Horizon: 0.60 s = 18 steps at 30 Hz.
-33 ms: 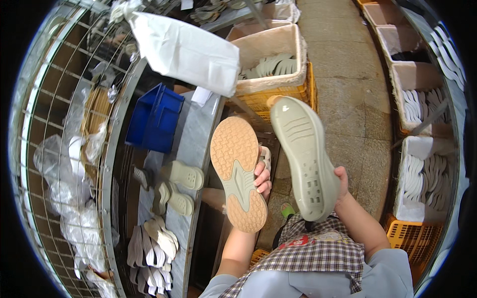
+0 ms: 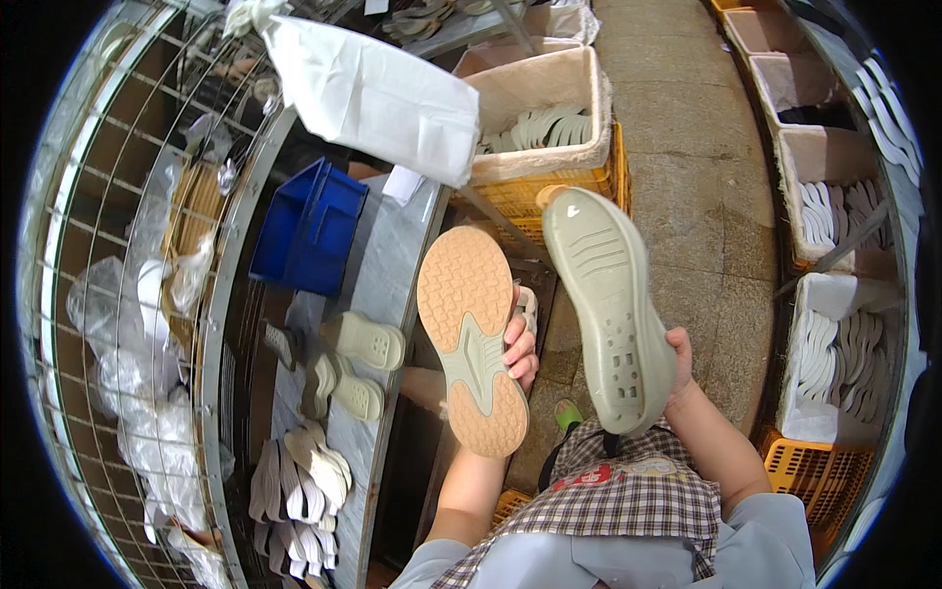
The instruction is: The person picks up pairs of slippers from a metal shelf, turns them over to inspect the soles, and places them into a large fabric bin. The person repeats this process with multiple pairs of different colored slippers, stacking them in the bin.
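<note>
My left hand point(image 2: 520, 351) is closed round a shoe sole point(image 2: 481, 344), its fingers showing along the right edge. Tan textured tread faces up at both ends of that sole, with a grey-green waist between them. My right hand point(image 2: 679, 365) grips a second sole point(image 2: 606, 304) by its outer edge near the heel, thumb showing. This one turns its hollow grey-green inner face upward, with small square recesses at the heel and a bit of tan past the toe. Both soles are held up side by side, slightly apart.
On the left, a metal bench point(image 2: 378, 265) carries a blue bin point(image 2: 309, 231), pale sole pieces point(image 2: 358, 344) and stacked strips point(image 2: 294, 481). A wire mesh point(image 2: 128, 294) borders it. Ahead stands a lined crate point(image 2: 540, 108) of soles; more lined crates point(image 2: 834, 363) line the right.
</note>
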Motion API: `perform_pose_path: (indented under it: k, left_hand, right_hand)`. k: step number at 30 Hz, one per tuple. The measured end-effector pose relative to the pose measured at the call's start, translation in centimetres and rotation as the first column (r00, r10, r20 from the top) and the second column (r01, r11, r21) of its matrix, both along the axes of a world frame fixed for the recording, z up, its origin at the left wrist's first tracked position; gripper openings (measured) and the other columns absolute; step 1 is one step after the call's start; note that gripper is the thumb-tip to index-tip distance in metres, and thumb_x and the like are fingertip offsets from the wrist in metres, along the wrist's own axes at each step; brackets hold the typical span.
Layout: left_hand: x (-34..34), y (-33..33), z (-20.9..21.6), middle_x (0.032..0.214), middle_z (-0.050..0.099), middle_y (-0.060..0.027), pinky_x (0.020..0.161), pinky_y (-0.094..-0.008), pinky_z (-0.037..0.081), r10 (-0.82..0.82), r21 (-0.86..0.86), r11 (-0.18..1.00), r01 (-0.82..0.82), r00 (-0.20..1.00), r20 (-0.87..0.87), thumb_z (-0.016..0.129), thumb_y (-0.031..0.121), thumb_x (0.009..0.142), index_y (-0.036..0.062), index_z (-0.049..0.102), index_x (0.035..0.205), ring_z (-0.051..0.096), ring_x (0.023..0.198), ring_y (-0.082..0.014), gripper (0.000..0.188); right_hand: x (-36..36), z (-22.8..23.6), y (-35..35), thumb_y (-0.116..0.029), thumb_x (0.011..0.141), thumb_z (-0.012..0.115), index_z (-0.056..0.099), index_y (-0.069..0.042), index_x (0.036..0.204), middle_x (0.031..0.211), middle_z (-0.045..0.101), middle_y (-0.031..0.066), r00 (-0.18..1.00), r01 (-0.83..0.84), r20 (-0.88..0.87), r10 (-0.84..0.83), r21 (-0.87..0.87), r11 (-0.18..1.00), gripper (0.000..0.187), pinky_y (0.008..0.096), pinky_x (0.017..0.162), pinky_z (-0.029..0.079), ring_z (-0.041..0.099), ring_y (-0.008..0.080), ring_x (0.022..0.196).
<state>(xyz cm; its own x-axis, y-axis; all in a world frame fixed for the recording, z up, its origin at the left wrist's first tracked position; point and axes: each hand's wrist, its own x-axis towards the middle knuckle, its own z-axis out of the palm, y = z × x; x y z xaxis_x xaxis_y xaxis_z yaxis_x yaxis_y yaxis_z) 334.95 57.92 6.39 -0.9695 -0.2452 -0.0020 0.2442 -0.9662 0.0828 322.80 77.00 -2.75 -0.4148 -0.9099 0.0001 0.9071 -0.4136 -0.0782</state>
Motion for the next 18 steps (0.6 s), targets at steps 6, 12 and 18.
perform_pose_path:
  k: [6,12,18]
  left_hand:
    - [0.6,-0.3,0.4,0.085,0.044,-0.0095,0.052,-0.0272,0.042,0.014,-0.041,0.999,-0.014,1.000,0.000,0.049,0.038,0.092,-0.0010,0.030,0.138,0.042,0.065,-0.0172,0.063]
    - [1.2,-0.7,0.2,0.085,0.042,-0.0095,0.050,-0.0267,0.041,0.058,-0.050,0.997,-0.055,0.997,0.055,0.049,0.037,0.092,-0.0025,0.032,0.137,0.040,0.066,-0.0169,0.062]
    - [0.6,-0.6,-1.8,0.111,0.053,-0.0111,0.074,-0.0314,0.049,0.238,-0.341,0.923,-0.175,0.959,0.151,0.053,0.043,0.090,0.0019,0.040,0.134,0.053,0.095,-0.0204,0.061]
  right_hand:
    - [0.5,0.4,0.5,-0.040,0.073,0.053,0.043,-0.006,0.136,0.124,0.056,0.0183,0.993,-0.057,0.100,0.054,0.027,0.998,0.072,0.0481,0.088,0.052,0.061,0.0355,0.105]
    - [0.5,-0.4,0.4,-0.040,0.074,0.053,0.044,-0.006,0.135,0.123,0.057,0.0184,0.994,-0.069,0.090,0.063,0.064,0.996,0.071,0.0493,0.087,0.052,0.061,0.0358,0.104]
    - [0.5,-0.1,-0.3,-0.039,0.076,0.052,0.036,-0.006,0.140,0.131,0.051,0.0179,0.996,0.002,-0.092,0.007,0.096,0.995,0.074,0.0476,0.093,0.049,0.056,0.0335,0.113]
